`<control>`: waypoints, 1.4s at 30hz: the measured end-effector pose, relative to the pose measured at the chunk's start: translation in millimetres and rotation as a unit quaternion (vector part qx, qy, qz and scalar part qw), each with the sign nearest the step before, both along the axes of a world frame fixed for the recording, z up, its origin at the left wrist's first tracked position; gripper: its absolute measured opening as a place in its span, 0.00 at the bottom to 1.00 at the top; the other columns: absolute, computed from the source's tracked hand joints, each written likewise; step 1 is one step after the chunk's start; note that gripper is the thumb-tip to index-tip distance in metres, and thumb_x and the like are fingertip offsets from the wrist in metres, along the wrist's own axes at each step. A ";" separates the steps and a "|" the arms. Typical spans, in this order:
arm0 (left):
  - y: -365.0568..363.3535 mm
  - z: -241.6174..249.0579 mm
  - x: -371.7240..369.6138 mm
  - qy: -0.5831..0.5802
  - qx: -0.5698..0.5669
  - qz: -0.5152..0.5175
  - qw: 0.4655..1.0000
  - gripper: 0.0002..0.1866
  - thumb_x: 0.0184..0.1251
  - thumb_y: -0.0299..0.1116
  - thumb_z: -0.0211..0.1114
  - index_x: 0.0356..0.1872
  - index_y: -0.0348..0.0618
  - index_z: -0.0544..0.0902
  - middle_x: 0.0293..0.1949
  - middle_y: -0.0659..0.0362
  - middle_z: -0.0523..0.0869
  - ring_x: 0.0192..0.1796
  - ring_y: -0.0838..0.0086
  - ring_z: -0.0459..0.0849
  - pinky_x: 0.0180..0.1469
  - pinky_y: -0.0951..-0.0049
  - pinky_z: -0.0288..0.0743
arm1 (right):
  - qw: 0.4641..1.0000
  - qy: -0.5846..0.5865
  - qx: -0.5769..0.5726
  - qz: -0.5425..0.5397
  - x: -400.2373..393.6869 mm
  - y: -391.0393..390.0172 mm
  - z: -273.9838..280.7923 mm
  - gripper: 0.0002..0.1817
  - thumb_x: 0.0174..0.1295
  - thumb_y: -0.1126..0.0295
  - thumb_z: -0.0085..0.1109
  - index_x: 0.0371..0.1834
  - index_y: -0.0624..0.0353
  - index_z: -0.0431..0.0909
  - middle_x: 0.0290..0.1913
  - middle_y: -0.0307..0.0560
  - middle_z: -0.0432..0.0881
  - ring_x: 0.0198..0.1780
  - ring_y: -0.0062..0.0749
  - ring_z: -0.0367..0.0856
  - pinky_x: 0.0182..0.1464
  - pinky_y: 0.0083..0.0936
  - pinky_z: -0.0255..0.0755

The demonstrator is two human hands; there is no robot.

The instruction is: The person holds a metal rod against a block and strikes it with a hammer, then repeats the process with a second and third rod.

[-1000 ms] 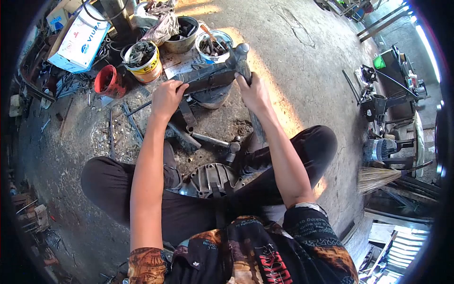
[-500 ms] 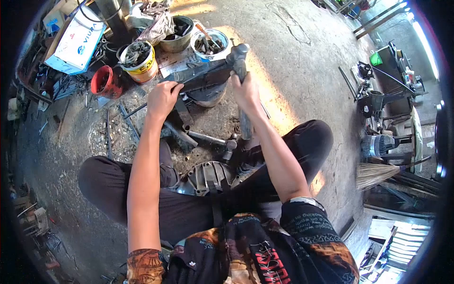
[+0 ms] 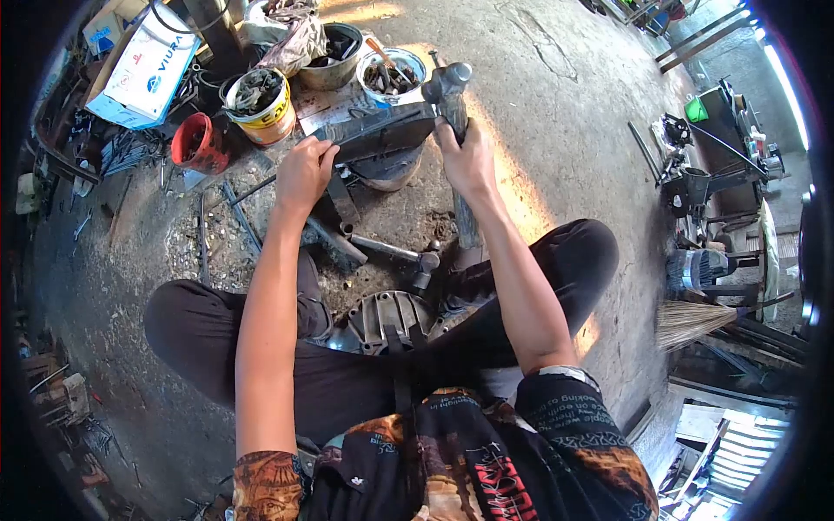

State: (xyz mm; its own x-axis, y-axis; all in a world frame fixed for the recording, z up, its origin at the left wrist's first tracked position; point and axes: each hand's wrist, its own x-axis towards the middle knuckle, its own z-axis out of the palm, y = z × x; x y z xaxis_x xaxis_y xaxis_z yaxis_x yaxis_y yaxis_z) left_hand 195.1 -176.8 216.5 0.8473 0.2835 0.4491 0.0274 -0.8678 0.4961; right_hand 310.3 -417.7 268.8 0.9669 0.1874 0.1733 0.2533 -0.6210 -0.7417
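Note:
My left hand [image 3: 304, 178] is closed on the left end of a dark metal piece [image 3: 382, 135], which lies over a round dark block [image 3: 387, 174]. My right hand [image 3: 469, 161] grips a hammer [image 3: 450, 95] close below its head, and the handle runs down toward my leg. The hammer head is beside the right end of the metal piece; whether they touch I cannot tell. On the ground between my legs a second hammer [image 3: 424, 267] lies near a ribbed metal casting [image 3: 388, 319].
Around the front left are a red bucket [image 3: 198, 146], a yellow bucket [image 3: 265, 117] of scraps, a white tub [image 3: 391, 78] and a white-blue box [image 3: 146, 74]. Metal bars [image 3: 241, 217] lie on the ground. A broom [image 3: 691, 323] and machinery [image 3: 695, 187] stand at the right.
My right hand and its hammer have shifted slightly up and right. The metal piece now shows more of its side face. My left hand stays on its end.

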 end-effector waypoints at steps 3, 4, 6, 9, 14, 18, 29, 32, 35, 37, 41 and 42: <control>-1.1 3.5 -1.1 0.002 -0.006 -0.005 1.000 0.12 0.70 0.35 0.67 0.41 0.35 0.89 0.35 0.46 0.87 0.38 0.49 0.86 0.42 0.57 0.79 | 0.997 -0.013 -0.081 -0.001 -0.5 5.1 -11.7 0.31 0.66 0.44 0.61 0.37 0.72 0.78 0.27 0.63 0.83 0.33 0.50 0.84 0.40 0.45 0.75; -1.6 3.1 -1.4 0.001 -0.005 -0.006 1.000 0.12 0.70 0.35 0.67 0.41 0.35 0.89 0.35 0.46 0.87 0.38 0.49 0.86 0.42 0.57 0.79 | 0.997 -0.014 -0.081 -0.002 -1.3 3.8 -4.7 0.31 0.66 0.44 0.61 0.37 0.72 0.78 0.27 0.63 0.83 0.33 0.50 0.84 0.40 0.45 0.75; -0.7 0.1 -1.5 -0.002 -0.018 -0.012 1.000 0.11 0.69 0.35 0.67 0.40 0.34 0.89 0.35 0.46 0.86 0.37 0.48 0.86 0.41 0.57 0.78 | 0.996 0.083 -0.032 0.026 -2.7 1.3 20.6 0.27 0.68 0.53 0.61 0.42 0.76 0.77 0.31 0.69 0.84 0.38 0.58 0.87 0.45 0.46 0.77; -1.9 -2.0 -0.2 -0.007 -0.017 -0.003 1.000 0.11 0.69 0.35 0.68 0.39 0.34 0.88 0.33 0.46 0.85 0.36 0.47 0.85 0.40 0.56 0.78 | 0.992 -0.091 0.088 0.013 -20.0 3.6 55.5 0.19 0.68 0.61 0.64 0.35 0.70 0.77 0.21 0.56 0.80 0.23 0.34 0.77 0.27 0.37 0.70; -3.5 -6.9 -0.1 -0.002 -0.016 -0.006 1.000 0.12 0.70 0.36 0.65 0.38 0.37 0.88 0.33 0.47 0.85 0.38 0.48 0.85 0.40 0.54 0.79 | 0.995 -0.087 0.030 0.035 -0.8 8.9 -25.4 0.22 0.71 0.56 0.60 0.43 0.71 0.78 0.27 0.59 0.83 0.31 0.45 0.84 0.37 0.43 0.76; -4.6 -8.0 -4.5 0.026 -0.018 0.000 1.000 0.11 0.69 0.37 0.66 0.37 0.38 0.88 0.34 0.48 0.85 0.38 0.48 0.85 0.41 0.54 0.79 | 0.995 0.100 -0.002 -0.018 4.2 0.1 -20.4 0.30 0.70 0.53 0.57 0.50 0.80 0.74 0.46 0.79 0.82 0.51 0.68 0.82 0.56 0.51 0.73; -8.4 -0.4 -1.0 -0.019 0.002 0.002 1.000 0.11 0.68 0.34 0.69 0.39 0.33 0.88 0.35 0.47 0.86 0.40 0.50 0.86 0.42 0.57 0.78 | 0.999 0.043 0.007 -0.016 13.0 -7.1 4.0 0.28 0.67 0.52 0.62 0.39 0.76 0.77 0.32 0.67 0.84 0.37 0.59 0.85 0.44 0.46 0.77; -8.0 -1.1 0.6 -0.022 0.014 -0.008 1.000 0.11 0.68 0.33 0.69 0.40 0.33 0.88 0.36 0.47 0.87 0.39 0.50 0.86 0.42 0.57 0.79 | 1.000 0.021 0.004 -0.004 -1.1 -1.0 17.9 0.28 0.67 0.52 0.62 0.41 0.77 0.77 0.36 0.71 0.84 0.42 0.64 0.84 0.49 0.48 0.76; -6.0 -8.0 2.3 -0.048 0.034 -0.013 0.998 0.10 0.68 0.34 0.67 0.38 0.35 0.88 0.35 0.49 0.86 0.38 0.51 0.86 0.41 0.57 0.80 | 0.999 0.030 -0.044 -0.004 2.3 2.3 -6.7 0.29 0.67 0.49 0.60 0.42 0.74 0.78 0.35 0.69 0.84 0.41 0.57 0.85 0.47 0.47 0.75; -8.7 -4.1 0.5 -0.045 0.026 -0.015 0.999 0.10 0.68 0.34 0.68 0.38 0.35 0.88 0.36 0.48 0.87 0.39 0.51 0.86 0.42 0.57 0.80 | 0.996 0.057 -0.074 -0.003 0.7 2.3 8.5 0.28 0.67 0.48 0.61 0.41 0.71 0.80 0.30 0.65 0.84 0.33 0.52 0.85 0.41 0.45 0.76; -5.6 -14.1 3.0 -0.046 0.026 -0.006 0.999 0.10 0.68 0.34 0.68 0.39 0.35 0.88 0.37 0.49 0.87 0.39 0.50 0.86 0.42 0.58 0.80 | 0.994 -0.095 0.045 -0.002 -16.0 0.1 52.5 0.21 0.68 0.58 0.65 0.36 0.70 0.77 0.26 0.63 0.83 0.28 0.46 0.83 0.34 0.40 0.74; -6.6 -14.4 2.5 -0.042 0.023 -0.005 0.999 0.10 0.68 0.34 0.68 0.39 0.35 0.88 0.37 0.49 0.87 0.39 0.50 0.86 0.42 0.58 0.80 | 0.987 -0.116 0.112 0.011 -21.4 1.3 63.8 0.18 0.68 0.60 0.64 0.36 0.69 0.76 0.27 0.61 0.82 0.27 0.44 0.81 0.33 0.37 0.72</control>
